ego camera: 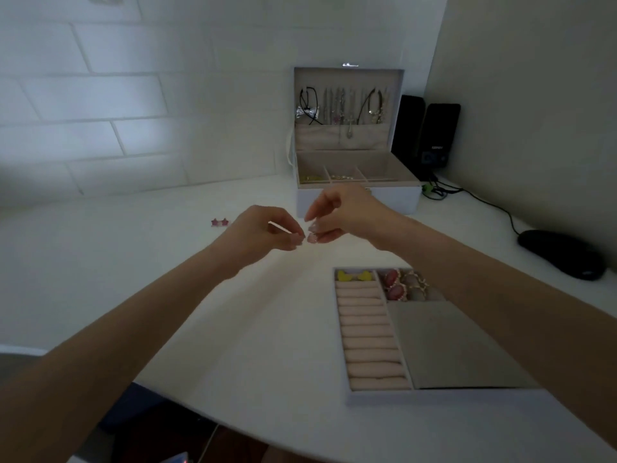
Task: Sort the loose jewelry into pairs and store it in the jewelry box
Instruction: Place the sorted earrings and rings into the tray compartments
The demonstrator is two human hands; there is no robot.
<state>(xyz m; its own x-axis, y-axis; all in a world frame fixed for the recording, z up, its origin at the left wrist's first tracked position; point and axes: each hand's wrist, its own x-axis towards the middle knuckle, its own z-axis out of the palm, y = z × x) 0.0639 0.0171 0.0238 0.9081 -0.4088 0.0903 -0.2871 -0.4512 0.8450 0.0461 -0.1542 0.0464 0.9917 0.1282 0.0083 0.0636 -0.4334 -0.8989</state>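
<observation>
Above the white bench (167, 295), the left hand (263, 230) and right hand (340, 212) each keep a pinching grip on 1 of 2 small pale pink earrings (313, 238), fingertips nearly meeting, while the pale divided tray (434, 396) lies below, nearer the right hand

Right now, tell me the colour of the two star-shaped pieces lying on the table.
Pink; the star-shaped pieces show best in the head view.

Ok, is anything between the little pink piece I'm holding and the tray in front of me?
Nothing visible. The right hand pinches the pink piece, left hand close beside it; the way down to the tray is free. A grey cover lies over the tray's right part.
</observation>
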